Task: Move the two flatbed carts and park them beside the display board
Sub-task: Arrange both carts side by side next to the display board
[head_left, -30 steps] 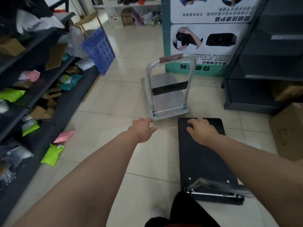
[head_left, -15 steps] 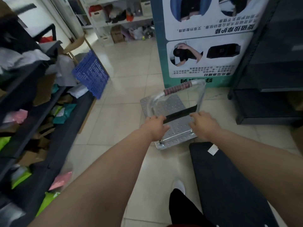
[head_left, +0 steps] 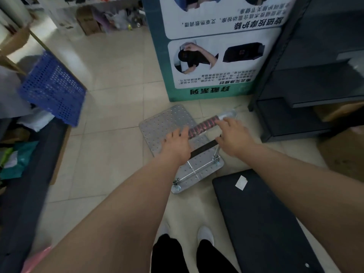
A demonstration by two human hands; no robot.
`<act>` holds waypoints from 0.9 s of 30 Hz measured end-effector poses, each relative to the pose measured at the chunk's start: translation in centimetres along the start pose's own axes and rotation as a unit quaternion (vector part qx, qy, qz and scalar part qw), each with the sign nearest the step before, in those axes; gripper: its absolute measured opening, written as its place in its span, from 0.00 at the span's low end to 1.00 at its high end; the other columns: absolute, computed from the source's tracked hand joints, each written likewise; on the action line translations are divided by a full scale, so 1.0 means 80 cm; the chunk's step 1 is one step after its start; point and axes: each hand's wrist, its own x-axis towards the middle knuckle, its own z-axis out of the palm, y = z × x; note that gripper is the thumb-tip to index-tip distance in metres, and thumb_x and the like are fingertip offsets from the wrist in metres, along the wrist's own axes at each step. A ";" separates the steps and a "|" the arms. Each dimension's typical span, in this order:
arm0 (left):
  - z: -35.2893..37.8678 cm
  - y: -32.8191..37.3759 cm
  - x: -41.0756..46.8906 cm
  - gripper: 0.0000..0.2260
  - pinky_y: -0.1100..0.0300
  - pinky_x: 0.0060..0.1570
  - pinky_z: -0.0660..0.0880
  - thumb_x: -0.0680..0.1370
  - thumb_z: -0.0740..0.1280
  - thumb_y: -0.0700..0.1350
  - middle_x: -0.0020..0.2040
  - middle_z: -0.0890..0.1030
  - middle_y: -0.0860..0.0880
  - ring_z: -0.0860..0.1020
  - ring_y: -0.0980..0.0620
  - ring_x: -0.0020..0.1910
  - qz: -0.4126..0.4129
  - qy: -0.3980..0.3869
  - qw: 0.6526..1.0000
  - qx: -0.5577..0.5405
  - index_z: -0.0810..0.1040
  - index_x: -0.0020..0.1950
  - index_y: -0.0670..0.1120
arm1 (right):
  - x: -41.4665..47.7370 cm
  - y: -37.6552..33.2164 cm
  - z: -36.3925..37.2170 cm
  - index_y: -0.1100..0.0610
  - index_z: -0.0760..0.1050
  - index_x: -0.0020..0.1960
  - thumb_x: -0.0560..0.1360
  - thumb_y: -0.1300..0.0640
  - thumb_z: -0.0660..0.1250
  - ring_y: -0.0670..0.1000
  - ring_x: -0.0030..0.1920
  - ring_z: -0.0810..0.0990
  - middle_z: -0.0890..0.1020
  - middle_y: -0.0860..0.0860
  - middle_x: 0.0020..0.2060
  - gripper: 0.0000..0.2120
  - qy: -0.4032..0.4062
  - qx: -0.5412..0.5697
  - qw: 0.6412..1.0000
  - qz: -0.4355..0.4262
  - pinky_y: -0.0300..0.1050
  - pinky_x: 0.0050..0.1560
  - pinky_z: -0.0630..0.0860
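Note:
A silver perforated flatbed cart [head_left: 167,123] stands on the tiled floor just in front of the green-and-white display board [head_left: 214,62]. Its upright handle carries a red-and-black wrapped grip [head_left: 202,126]. My left hand [head_left: 176,143] and my right hand [head_left: 233,134] are both at that handle, one on each side of the wrapped grip, fingers curled over the bar. A black flatbed cart [head_left: 262,219] with a white sticker lies at the lower right, next to my feet; nothing touches it.
Dark shelving [head_left: 315,79] stands right of the board, with a cardboard box [head_left: 342,154] on the floor beside it. On the left are a blue perforated crate [head_left: 53,89] and low shelves with packages [head_left: 13,160]. More boxes sit at the far wall.
My hands left the black cart's deck, reached forward and arrived at the silver cart's handle. The view stepped closer to the board, and the silver cart has turned at an angle.

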 end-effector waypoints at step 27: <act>-0.047 -0.251 0.039 0.25 0.44 0.60 0.70 0.73 0.61 0.42 0.59 0.73 0.46 0.72 0.42 0.58 -0.003 -0.065 0.998 0.022 0.63 0.69 0.57 | 0.094 -0.171 0.104 0.44 0.70 0.67 0.79 0.49 0.60 0.52 0.55 0.75 0.79 0.49 0.53 0.17 -0.061 0.115 0.990 -0.048 0.51 0.60 0.70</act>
